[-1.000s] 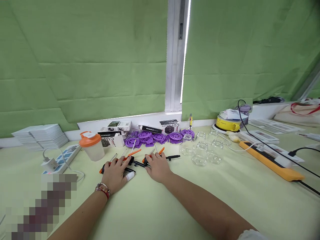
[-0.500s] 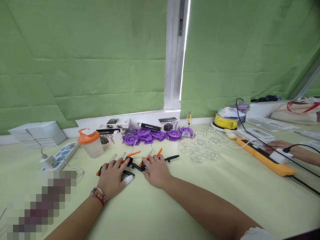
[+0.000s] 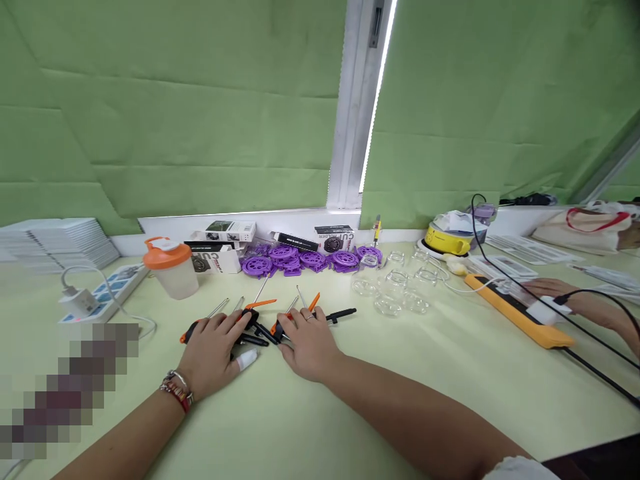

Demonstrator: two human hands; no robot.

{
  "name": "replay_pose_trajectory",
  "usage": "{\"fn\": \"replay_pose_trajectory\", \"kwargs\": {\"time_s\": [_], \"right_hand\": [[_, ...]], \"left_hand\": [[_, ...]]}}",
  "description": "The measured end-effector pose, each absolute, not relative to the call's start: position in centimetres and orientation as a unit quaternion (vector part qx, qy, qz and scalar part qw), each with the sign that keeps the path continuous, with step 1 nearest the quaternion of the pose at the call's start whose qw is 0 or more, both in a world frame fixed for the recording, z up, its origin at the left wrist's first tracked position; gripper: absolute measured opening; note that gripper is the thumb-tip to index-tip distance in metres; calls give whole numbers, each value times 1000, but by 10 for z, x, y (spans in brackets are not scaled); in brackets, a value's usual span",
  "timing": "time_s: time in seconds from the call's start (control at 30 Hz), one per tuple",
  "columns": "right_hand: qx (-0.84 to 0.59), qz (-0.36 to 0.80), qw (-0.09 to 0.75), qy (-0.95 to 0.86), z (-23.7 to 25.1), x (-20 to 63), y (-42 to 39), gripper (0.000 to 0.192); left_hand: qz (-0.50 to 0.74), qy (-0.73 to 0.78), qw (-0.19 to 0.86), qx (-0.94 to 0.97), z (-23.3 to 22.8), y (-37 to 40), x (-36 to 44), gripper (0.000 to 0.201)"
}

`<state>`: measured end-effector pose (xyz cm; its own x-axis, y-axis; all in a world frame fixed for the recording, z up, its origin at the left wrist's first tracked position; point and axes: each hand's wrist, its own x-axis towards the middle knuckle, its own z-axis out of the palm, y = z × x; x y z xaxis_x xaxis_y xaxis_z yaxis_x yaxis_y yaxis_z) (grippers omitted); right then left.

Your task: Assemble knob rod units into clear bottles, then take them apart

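My left hand [image 3: 213, 350] lies palm down over a group of screwdrivers and black and orange tools, its fingers stretched forward and the wrapped thumb out to the side. Metal screwdriver shafts [image 3: 219, 308] stick out beyond its fingertips, and a black pen-like rod [image 3: 254, 340] shows beside the thumb. My right hand [image 3: 311, 343] rests flat over more of these tools, fingers spread. Near its fingertips are an orange piece [image 3: 314, 302] and a black rod [image 3: 342, 313]. The palms hide much of the tools.
Behind the hands lie purple wheel-shaped parts [image 3: 283, 254] and cup holder boxes [image 3: 216, 260]. A shaker cup [image 3: 173, 273] and power strip [image 3: 113, 293] stand left. Clear glass-like pieces [image 3: 397, 279] are to the right, then an orange power strip [image 3: 517, 310] and another person's hand [image 3: 550, 288].
The view has shifted slightly, so things appear a little higher and further left. Both my hands stay on the tools, with hardly any movement relative to them.
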<state>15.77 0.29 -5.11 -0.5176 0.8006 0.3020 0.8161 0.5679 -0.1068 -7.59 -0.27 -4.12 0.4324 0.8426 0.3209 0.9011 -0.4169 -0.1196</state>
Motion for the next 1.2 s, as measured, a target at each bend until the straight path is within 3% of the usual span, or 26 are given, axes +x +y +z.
{"fn": "replay_pose_trajectory", "kwargs": {"time_s": [0.17, 0.4, 0.83, 1.03, 1.2], "right_hand": [[-467, -22, 166, -869, -52, 158, 6, 57], [-470, -16, 166, -867, -52, 160, 10, 61], [-471, -13, 163, -867, -48, 157, 8, 63], [-494, 1, 170, -853, -50, 157, 10, 66], [-485, 29, 185, -854, -47, 151, 8, 67]], "left_hand": [[-115, -516, 133, -838, -43, 0, -78, 63], [-123, -530, 133, -828, -42, 7, -83, 43], [-82, -488, 174, -851, -36, 25, -60, 62], [-79, -495, 161, -850, -28, 23, -41, 33], [-81, -504, 167, -844, -28, 18, -53, 38]]}}
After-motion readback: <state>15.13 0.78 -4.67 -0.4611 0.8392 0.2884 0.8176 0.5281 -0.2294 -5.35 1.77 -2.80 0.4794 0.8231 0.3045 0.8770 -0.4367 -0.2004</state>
